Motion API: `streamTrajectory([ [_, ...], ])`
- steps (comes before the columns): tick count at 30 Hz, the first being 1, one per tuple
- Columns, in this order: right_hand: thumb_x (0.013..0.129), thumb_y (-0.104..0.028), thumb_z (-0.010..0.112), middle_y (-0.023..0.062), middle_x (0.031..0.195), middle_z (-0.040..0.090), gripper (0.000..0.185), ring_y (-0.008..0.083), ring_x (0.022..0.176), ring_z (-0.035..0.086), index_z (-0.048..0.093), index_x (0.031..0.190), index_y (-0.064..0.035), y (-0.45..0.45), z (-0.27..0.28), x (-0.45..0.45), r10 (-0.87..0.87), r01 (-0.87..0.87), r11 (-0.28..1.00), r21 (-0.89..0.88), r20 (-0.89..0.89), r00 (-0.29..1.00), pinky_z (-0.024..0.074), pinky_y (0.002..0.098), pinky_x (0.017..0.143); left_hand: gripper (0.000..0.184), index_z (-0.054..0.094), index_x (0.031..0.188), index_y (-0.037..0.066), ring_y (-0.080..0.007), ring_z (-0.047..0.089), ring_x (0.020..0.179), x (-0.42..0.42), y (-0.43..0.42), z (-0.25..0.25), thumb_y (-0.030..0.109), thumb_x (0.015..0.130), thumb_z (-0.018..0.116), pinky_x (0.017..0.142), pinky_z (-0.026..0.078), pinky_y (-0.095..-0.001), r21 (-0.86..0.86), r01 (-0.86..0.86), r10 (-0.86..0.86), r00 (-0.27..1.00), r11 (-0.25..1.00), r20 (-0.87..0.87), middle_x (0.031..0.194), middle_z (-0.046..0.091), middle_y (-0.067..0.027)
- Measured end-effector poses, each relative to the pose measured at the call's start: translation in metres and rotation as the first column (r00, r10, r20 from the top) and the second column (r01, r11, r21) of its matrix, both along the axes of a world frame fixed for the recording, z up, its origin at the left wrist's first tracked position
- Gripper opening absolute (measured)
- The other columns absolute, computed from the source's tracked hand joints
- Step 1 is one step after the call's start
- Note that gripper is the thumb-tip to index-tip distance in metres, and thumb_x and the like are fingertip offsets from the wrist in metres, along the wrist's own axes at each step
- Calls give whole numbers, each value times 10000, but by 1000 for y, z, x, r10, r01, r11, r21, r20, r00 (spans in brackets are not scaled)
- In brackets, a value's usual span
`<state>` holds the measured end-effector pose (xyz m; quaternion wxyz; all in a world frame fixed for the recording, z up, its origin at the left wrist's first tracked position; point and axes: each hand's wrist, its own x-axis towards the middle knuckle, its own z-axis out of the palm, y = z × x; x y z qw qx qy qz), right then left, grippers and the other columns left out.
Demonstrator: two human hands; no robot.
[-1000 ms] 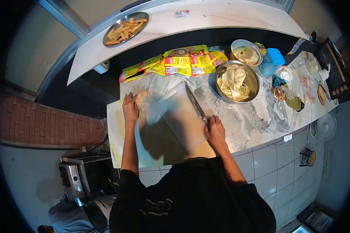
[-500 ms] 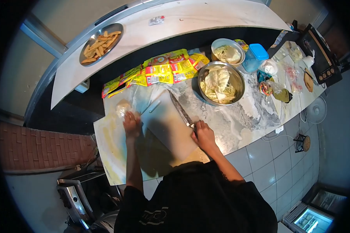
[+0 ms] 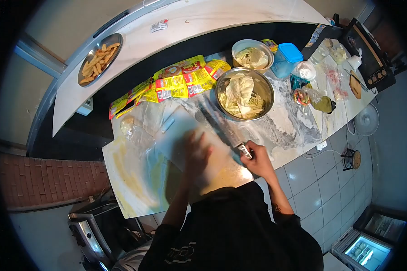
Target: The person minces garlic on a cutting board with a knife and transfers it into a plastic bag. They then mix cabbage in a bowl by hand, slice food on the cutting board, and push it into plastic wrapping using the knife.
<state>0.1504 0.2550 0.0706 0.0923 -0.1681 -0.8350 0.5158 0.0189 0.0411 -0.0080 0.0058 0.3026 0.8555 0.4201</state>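
Note:
My right hand (image 3: 257, 159) is closed around the dark handle of a large kitchen knife (image 3: 230, 131). The blade points away from me over the marbled counter, to the right of a pale cutting board (image 3: 176, 140). Over the board is my left hand (image 3: 197, 156), fingers apart and smeared by motion, with nothing seen in it. Beyond the knife stands a steel bowl (image 3: 269, 101) holding cabbage leaves (image 3: 239, 90) and shredded pieces. A small clear plastic bag (image 3: 129, 126) lies left of the board, and a short pale-blue strip (image 3: 168, 125) shows at its far end.
Yellow noodle packets (image 3: 172, 86) line the counter's back. A second bowl (image 3: 269, 56), a blue-lidded container (image 3: 288, 56) and several bags stand right. A steel plate (image 3: 117, 41) of fried sticks rests on the raised shelf. An oven (image 3: 368, 58) is at far right.
My left hand has moved right, from beside the plastic bag to over the board. My right hand has shifted right and slightly toward me with the knife. The whole view has shifted a little.

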Motion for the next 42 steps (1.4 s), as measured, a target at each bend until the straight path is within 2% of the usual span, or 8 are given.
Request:
streamTrajectory([
  [2, 804, -48, 642, 45, 617, 491, 132, 93, 563, 471, 519, 824, -6, 16, 2, 13, -20, 21, 1000, 23, -39, 999, 390, 307, 507, 674, 429, 1479, 94, -481, 274, 1424, 12, 14, -5, 424, 928, 635, 1150, 212, -621, -403, -6, -72, 981, 915, -178, 1529, 309, -291],
  [5, 872, -42, 604, 8, 638, 491, 99, 73, 555, 467, 512, 898, -20, 43, 0, 26, -130, 129, 992, -16, -118, 984, 380, 267, 497, 735, 395, 1508, 128, -513, 222, 1437, 6, 25, -4, 463, 903, 642, 1153, 139, -664, -434, -7, -118, 958, 901, -260, 1555, 263, -298],
  [9, 981, -55, 550, -13, 626, 477, 69, 57, 522, 450, 482, 978, -43, 63, 31, 37, -327, 328, 916, -232, 45, 944, 350, 235, 475, 718, 426, 1493, 140, -482, 243, 1442, -21, 22, -3, 474, 894, 636, 1170, 147, -631, -411, 64, -197, 936, 910, -291, 1554, 290, -274],
  [24, 993, -161, 583, 67, 574, 487, 172, 130, 543, 427, 607, 1003, 8, 76, 8, 9, -287, 286, 956, -67, 0, 958, 368, 322, 520, 558, 530, 1404, 95, -395, 374, 1405, -15, 37, 29, 375, 935, 645, 1162, 290, -506, -172, 297, -295, 955, 939, 36, 1486, 443, -209],
  [29, 986, -170, 589, 117, 594, 534, 198, 140, 541, 493, 622, 1038, 17, 51, 4, -3, -245, 239, 968, -71, -85, 966, 390, 320, 520, 292, 655, 1185, 31, -290, 701, 918, -46, 54, 88, 43, 894, 679, 804, 557, -369, 145, 202, -220, 968, 968, 117, 1101, 683, -176],
  [34, 970, -156, 623, 52, 590, 533, 185, 87, 542, 460, 626, 1031, 18, 49, 4, -9, -323, 305, 939, -162, -103, 941, 361, 291, 507, 221, 711, 1087, 42, -148, 613, 663, -72, 87, 115, 53, 867, 726, 579, 518, -279, 146, 165, -172, 985, 975, 33, 879, 698, -112],
  [38, 972, -158, 631, 3, 587, 500, 189, 59, 546, 436, 622, 1024, 23, 61, 1, -2, -420, 385, 888, -251, -104, 901, 329, 267, 496, 207, 714, 1067, 24, -157, 609, 641, -86, 124, 124, 82, 869, 730, 650, 526, -290, 46, 279, -279, 960, 959, -3, 904, 707, -112],
  [42, 979, -159, 623, 3, 599, 507, 189, 54, 552, 432, 615, 1011, 27, 76, -3, 11, -444, 422, 884, -199, -82, 892, 317, 264, 491, 283, 712, 1088, 61, -267, 648, 913, -97, 160, 112, 122, 817, 762, 878, 506, -374, -319, 462, -509, 857, 827, -77, 1039, 697, -118],
])
